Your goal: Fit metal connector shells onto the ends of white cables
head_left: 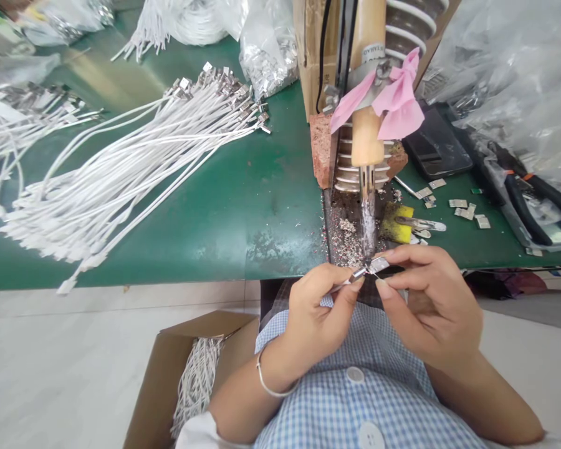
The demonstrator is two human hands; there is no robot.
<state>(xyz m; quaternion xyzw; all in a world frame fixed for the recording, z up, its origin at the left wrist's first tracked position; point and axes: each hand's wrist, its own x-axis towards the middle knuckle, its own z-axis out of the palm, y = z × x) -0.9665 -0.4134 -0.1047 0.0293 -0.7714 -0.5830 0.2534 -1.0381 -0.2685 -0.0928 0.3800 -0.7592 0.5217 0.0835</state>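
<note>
My left hand (320,308) is closed in a pinch on a small metal cable connector (356,275), with a bit of white cable behind it. In my right hand (432,302) a small flat silver piece (379,265) is held by the fingertips. A thin wire-like strand shows by the right thumb; I cannot tell what it is. Both parts meet just under the dark tip of a soldering iron (367,212), which points down with its wooden handle tied by a pink cloth strip (399,100). The exact contact at the tip is too small to tell.
White cables (135,168) with metal ends lie bundled on the green table (280,206). Solder crumbs surround a yellow sponge (399,223). Rightward are small silver pieces (467,211), a black phone (437,143) and pliers (528,187). A cardboard box (149,393) of cables stands below.
</note>
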